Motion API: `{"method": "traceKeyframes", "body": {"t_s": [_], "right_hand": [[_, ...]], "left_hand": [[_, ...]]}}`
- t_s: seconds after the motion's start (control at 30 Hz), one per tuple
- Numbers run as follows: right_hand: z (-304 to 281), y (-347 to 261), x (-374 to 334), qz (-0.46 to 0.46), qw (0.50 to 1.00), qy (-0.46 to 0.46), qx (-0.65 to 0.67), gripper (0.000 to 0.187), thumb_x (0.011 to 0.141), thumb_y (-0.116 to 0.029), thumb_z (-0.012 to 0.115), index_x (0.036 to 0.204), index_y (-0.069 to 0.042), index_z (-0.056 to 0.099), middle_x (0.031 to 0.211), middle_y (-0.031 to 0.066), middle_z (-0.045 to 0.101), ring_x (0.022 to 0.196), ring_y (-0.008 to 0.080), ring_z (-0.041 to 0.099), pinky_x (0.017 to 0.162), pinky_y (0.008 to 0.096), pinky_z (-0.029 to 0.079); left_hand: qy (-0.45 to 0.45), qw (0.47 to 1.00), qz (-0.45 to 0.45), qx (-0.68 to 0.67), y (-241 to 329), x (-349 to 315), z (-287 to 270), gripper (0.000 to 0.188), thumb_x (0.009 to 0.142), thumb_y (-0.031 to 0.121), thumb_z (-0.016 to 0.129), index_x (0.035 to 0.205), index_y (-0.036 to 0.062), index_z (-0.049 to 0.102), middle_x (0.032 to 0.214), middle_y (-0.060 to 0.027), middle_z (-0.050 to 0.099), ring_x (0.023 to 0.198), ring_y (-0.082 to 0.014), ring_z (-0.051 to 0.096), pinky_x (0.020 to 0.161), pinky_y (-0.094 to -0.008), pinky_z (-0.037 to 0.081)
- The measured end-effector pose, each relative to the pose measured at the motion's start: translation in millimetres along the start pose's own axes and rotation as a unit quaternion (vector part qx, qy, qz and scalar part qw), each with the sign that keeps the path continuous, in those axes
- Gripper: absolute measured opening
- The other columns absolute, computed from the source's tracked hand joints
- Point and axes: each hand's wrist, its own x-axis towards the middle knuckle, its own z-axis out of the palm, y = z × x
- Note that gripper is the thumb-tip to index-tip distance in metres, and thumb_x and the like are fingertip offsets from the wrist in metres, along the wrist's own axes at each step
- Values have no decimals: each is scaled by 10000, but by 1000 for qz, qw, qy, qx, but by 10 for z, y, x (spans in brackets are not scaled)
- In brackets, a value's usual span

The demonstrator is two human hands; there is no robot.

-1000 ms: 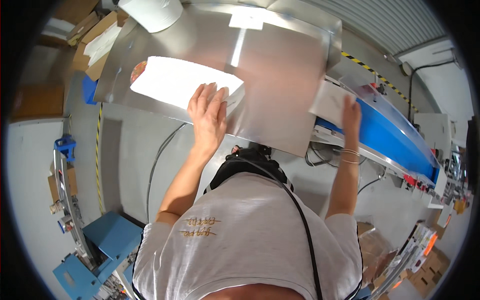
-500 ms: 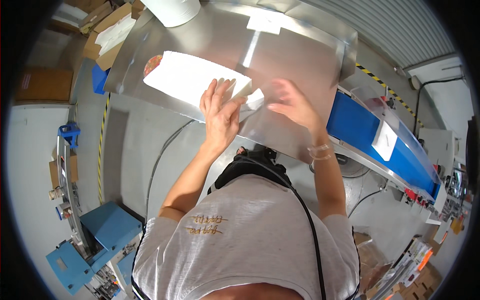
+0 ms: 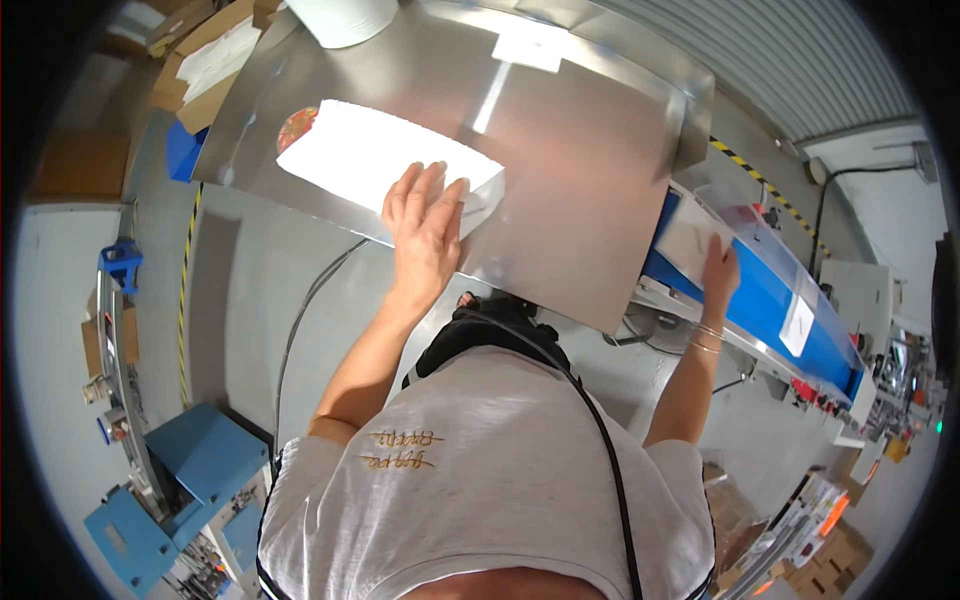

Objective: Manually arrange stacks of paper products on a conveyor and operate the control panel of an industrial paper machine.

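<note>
My left hand (image 3: 425,225) rests with its fingers spread over the near side of a long row of white flat packets (image 3: 390,160), close to the row's right end. The row lies on a steel table (image 3: 580,150). A round red, multicoloured piece (image 3: 296,130) shows at its far left end. Out to the right, my right hand (image 3: 720,275) grips the near edge of a white packet (image 3: 690,240) at the start of a blue conveyor belt (image 3: 745,305). Its thumb is hidden. A second white packet (image 3: 797,326) lies farther down the belt.
A white bucket (image 3: 345,20) stands at the table's back edge, and a white card (image 3: 528,48) lies right of it. Clear guards (image 3: 780,245) run along the belt. An open cardboard box (image 3: 215,65) is at far left. A black cable (image 3: 610,440) hangs across my shirt.
My right hand has moved from beside the row over to the belt, where it now holds a white packet. The other packet has travelled along the belt. My left hand stays at the row.
</note>
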Motion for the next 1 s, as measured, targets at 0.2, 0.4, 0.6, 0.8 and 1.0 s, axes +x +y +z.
{"method": "traceKeyframes", "body": {"t_s": [0.2, 0.4, 0.6, 0.8, 1.0], "right_hand": [[-193, -1275, -391, -313, 936, 14, 162, 500, 741, -226, 727, 1178, -56, 553, 1113, 145, 590, 1008, 321, 568, 877, 407, 455], [163, -2495, -849, -471, 737, -302, 379, 438, 804, -103, 691, 1215, -74, 542, 1172, 112, 567, 1048, 179, 549, 839, 315, 489], [313, -1860, -775, -208, 756, -309, 538, 168, 886, -181, 646, 981, -49, 602, 849, -28, 561, 778, 71, 519, 674, 223, 451], [262, 0, 70, -123, 980, 84, 129, 331, 888, -300, 630, 1068, -22, 613, 748, 60, 599, 650, 172, 551, 583, 292, 443], [-202, -558, -124, -147, 972, 183, 27, 573, 758, -338, 728, 1185, -3, 544, 1151, 166, 587, 1051, 347, 558, 902, 433, 435]], "left_hand": [[-23, 999, 27, -5, -19, -15, -32, 316, 720, -25, 643, 1003, 104, 696, 1266, -105, 527, 1247, -339, 404, 1036, -490, 254], [-74, 997, 35, -12, 54, 48, -108, 306, 730, 84, 677, 1034, 122, 685, 1385, -150, 426, 1356, -384, 262, 1084, -543, 127], [-23, 999, -2, 47, -156, 59, -122, 308, 795, 71, 664, 1102, 101, 656, 1304, -149, 487, 1255, -372, 389, 1037, -483, 288], [-20, 1000, 9, 15, -153, 63, -115, 282, 778, 18, 662, 1047, 98, 680, 1252, -99, 537, 1223, -325, 436, 1049, -484, 280], [-28, 1000, 14, 0, -127, 56, -134, 285, 742, 44, 688, 1018, 116, 691, 1267, -82, 527, 1253, -324, 402, 1061, -506, 241]]}}
